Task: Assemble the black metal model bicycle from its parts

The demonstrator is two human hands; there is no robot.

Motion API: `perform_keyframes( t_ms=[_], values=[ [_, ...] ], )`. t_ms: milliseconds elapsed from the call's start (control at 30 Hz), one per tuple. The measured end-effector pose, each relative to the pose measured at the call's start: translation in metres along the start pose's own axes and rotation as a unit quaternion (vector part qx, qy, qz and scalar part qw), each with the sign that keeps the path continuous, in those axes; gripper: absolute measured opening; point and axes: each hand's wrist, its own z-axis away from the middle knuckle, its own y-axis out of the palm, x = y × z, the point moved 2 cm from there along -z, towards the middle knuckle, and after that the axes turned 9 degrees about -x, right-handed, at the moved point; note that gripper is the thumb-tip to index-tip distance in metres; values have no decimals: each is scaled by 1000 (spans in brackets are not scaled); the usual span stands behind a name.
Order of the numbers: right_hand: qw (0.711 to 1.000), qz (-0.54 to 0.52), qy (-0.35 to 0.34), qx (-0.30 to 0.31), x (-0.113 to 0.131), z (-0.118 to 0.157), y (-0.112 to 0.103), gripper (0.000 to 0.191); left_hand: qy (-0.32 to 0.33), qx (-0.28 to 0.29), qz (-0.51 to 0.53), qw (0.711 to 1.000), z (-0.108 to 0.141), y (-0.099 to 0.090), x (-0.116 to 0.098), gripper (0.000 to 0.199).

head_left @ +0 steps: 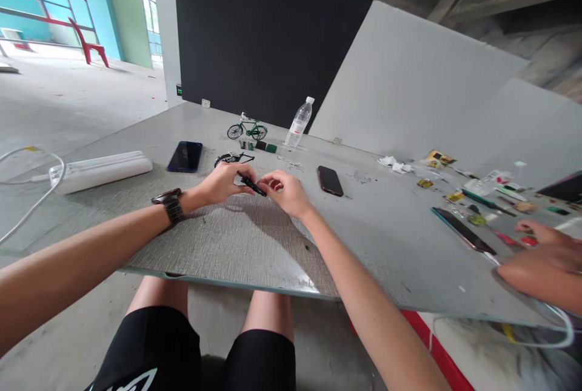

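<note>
Between my two hands, above the table, is a small black part (251,183) whose exact kind I cannot make out. My left hand (230,182), with a dark watch on its wrist, grips it from the left. From the other side my right hand (287,191) pinches its end with thumb and fingers. Just behind my left hand lies a black model bicycle wheel with a fork-like frame piece (233,159), partly hidden by the hand. Farther back stands a green model bicycle (248,128), with small dark green and black pieces (264,147) in front of it.
A phone (185,156) and white power strip (102,171) lie left; another phone (330,180) lies right. A water bottle (299,123) stands near the wall. Small silvery bits (290,162) lie mid-table. At far right are a co-worker's hands (545,254), a charging phone (464,230) and scattered parts.
</note>
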Motion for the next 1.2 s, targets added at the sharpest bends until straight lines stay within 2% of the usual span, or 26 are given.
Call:
perform_keyframes(
  t_ms=[167, 333, 467, 733, 967, 1200],
  values=[
    [998, -22, 38, 35, -3, 1, 3, 34, 42, 16, -9, 999, 0, 0, -2, 17],
    [986, -69, 87, 126, -8, 1, 3, 41, 74, 59, -7, 995, 1, -1, -3, 15],
    [978, -86, 103, 161, -10, 2, 0, 43, 79, 74, 2, 994, 2, -2, -5, 15],
    [980, -84, 96, 152, -9, 3, -2, 41, 77, 83, 11, 994, 2, -2, -9, 13],
    [982, -88, 91, 137, -6, 3, -1, 41, 74, 50, 18, 996, 1, -2, -7, 25],
    [988, -67, 75, 118, -3, 3, -1, 42, 77, 45, 18, 996, 2, -1, -5, 28]
  ],
)
